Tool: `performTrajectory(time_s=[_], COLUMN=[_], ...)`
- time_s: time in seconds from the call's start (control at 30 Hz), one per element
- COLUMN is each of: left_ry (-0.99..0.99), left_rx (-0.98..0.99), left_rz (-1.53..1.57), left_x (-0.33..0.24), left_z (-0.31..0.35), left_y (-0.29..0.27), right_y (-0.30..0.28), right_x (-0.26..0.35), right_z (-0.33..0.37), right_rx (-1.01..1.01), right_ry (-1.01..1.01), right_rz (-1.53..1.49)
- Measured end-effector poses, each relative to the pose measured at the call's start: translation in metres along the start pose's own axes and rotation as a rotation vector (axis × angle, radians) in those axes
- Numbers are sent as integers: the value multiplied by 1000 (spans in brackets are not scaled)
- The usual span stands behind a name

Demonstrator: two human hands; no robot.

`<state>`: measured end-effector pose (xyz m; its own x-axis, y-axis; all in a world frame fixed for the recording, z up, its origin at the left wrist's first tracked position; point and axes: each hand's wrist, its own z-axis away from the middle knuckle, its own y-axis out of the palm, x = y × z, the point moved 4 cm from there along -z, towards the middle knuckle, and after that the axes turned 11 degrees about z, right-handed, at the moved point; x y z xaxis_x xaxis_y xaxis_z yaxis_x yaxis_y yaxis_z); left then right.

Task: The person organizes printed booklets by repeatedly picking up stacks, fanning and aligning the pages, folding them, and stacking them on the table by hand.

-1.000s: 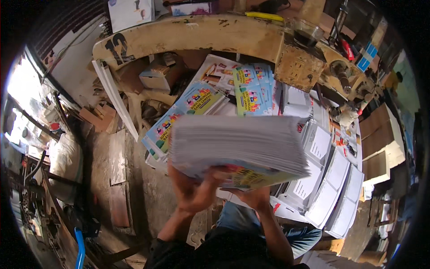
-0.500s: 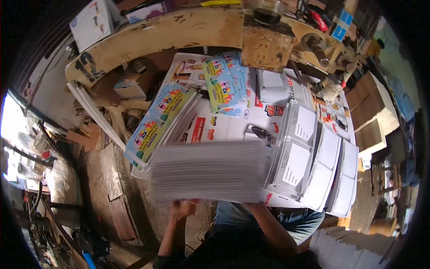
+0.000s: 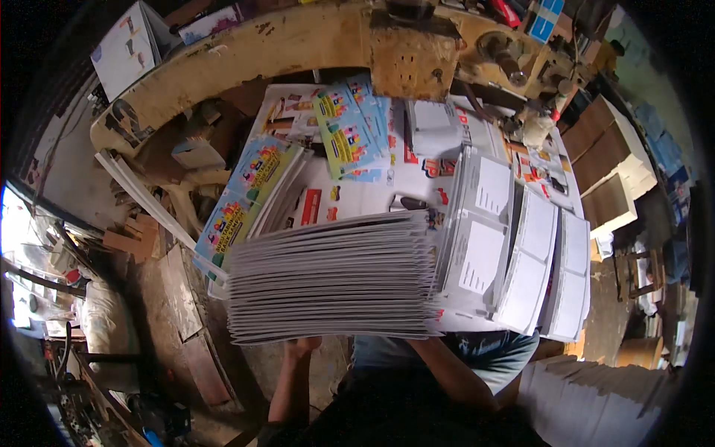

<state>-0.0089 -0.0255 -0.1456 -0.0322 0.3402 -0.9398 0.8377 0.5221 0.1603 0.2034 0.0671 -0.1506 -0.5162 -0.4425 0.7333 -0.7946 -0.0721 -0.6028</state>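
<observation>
A thick stack of folded paper sheets [image 3: 331, 279] stands in front of me, its many layered edges facing up. My left hand [image 3: 304, 345] grips it at the lower left, and my right hand [image 3: 423, 346] holds its lower right. Most fingers of both hands are hidden behind the paper. Just right of the stack are overlapping piles of grey-and-white printed sheets [image 3: 480, 238]. At its left lies a pile of blue-and-yellow printed covers [image 3: 249, 190]. More such covers [image 3: 350, 134] are fanned out farther back on the poster-covered worktop [image 3: 372, 195].
A worn wooden box [image 3: 414, 56] stands at the back beside a curved wooden rail [image 3: 290, 48]. Another small pile of sheets [image 3: 434, 123] sits before the box. Cartons [image 3: 607, 160] are stacked at the right, and a large paper pile [image 3: 588, 402] is at lower right.
The stack in my hands has shifted slightly left and tilted, its right side now higher. Its layers look more separate and less blurred. The surroundings have shifted left and slightly up in view.
</observation>
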Motion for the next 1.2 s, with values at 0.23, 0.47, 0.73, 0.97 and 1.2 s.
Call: performTrajectory(time_s=[0.23, 0.47, 0.73, 0.97, 1.2], left_ry=[15, 85, -14, -65, -66], left_rx=[-46, -313, -107, -113, -137], left_rz=[-20, 85, -35, -84, -133], left_x=[-5, -18, 1, 6, 1], left_z=[-1, -17, 0, 13, 4], left_y=[-3, -7, -6, -13, -18], right_y=[2, -26, -1, -23, -28], right_x=[-3, 43, 11, 22, 31], right_z=[14, 13, 21, 18, 19], right_rx=[-58, -43, -22, -62, -65], right_ry=[-36, -77, -4, -60, -33], right_rz=[121, 165, -46, 54, 67])
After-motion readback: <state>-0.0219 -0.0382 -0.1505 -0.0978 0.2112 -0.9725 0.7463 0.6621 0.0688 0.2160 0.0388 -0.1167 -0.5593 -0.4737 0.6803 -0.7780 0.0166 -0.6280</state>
